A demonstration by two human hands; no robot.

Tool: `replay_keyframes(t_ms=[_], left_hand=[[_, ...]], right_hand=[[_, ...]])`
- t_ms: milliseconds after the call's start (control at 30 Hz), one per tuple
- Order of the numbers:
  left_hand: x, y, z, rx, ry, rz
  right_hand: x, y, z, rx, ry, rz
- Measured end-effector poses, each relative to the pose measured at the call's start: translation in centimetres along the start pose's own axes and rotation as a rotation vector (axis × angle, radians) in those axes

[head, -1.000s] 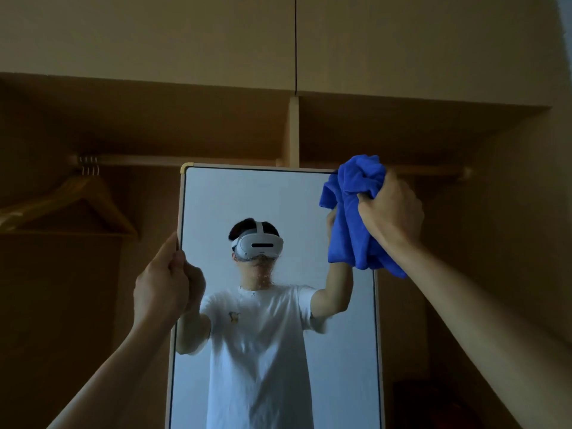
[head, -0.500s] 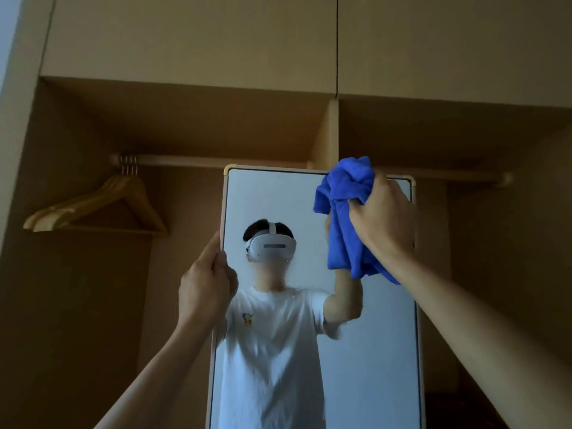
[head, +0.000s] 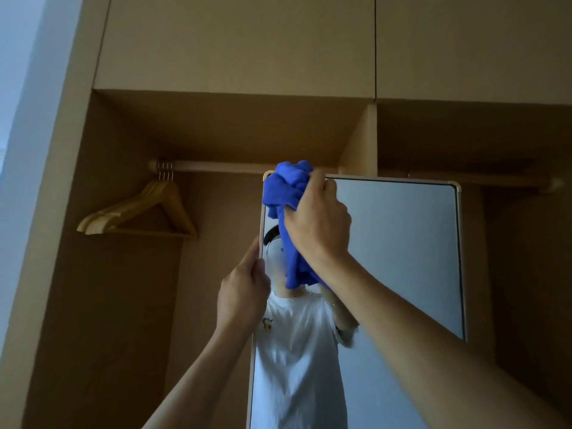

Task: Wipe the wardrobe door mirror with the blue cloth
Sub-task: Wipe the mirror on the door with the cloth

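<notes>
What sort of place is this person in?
Probably a bedroom or dressing area at home, facing an open built-in wardrobe. A wooden rail carries wooden hangers, closed cupboard doors sit above, and a tall framed mirror stands in front, where the right hand holds a blue cloth.

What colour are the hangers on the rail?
Light wood, seen in the head view.
</notes>
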State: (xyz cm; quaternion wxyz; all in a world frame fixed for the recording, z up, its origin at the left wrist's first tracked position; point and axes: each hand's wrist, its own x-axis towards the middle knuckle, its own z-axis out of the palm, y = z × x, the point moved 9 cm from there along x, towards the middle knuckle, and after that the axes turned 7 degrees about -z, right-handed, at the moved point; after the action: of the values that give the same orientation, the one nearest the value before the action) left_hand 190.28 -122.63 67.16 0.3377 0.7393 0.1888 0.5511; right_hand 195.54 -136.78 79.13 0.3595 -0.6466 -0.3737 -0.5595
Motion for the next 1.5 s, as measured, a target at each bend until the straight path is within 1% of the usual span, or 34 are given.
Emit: replay_keyframes(t_ms=[100,200,300,500,733,933,1100,1300,1500], left_hand=[[0.3,-0.2,0.0,0.007,-0.025,-0.013],[0.4,-0.3,0.2,0.044,-0.055,-0.017],[0.3,-0.4,0.1,0.063,-0.046,-0.026],[0.0,-0.2,-0.3,0.002,0.0,-0.007],[-0.2,-0.5,-0.3,-0.043,0.056,-0.015],[-0.4,-0.3,-0.1,-0.036,0.077,0.016],[-0.7,-0.1,-0.1,-0.021,0.083,0.041],[-0.5,-0.3,0.2,0.029,0.088,0.031],[-0.5,-0.5,0.2,0.034,0.08,0.008]], right_hand=[[-0.2,-2.4,1.1,0.009,0.002,-0.018],[-0.5,-3.2,1.5,-0.012,0.012,-0.003],[-0.7,-3.2,1.5,0.004,0.012,0.011],[-0.6,-1.7,0.8,0.0,-0.011,-0.032],[0.3,3.8,-1.9,-0.021,0.006,-0.007],[0.2,10.5,-5.1,-0.039,0.034,0.068],[0.4,16.4,-7.8,-0.076,0.03,0.08],[-0.3,21.9,-10.3,-0.163,0.114,0.094],[-1.0,23.8,-11.1,-0.151,0.227,0.11]])
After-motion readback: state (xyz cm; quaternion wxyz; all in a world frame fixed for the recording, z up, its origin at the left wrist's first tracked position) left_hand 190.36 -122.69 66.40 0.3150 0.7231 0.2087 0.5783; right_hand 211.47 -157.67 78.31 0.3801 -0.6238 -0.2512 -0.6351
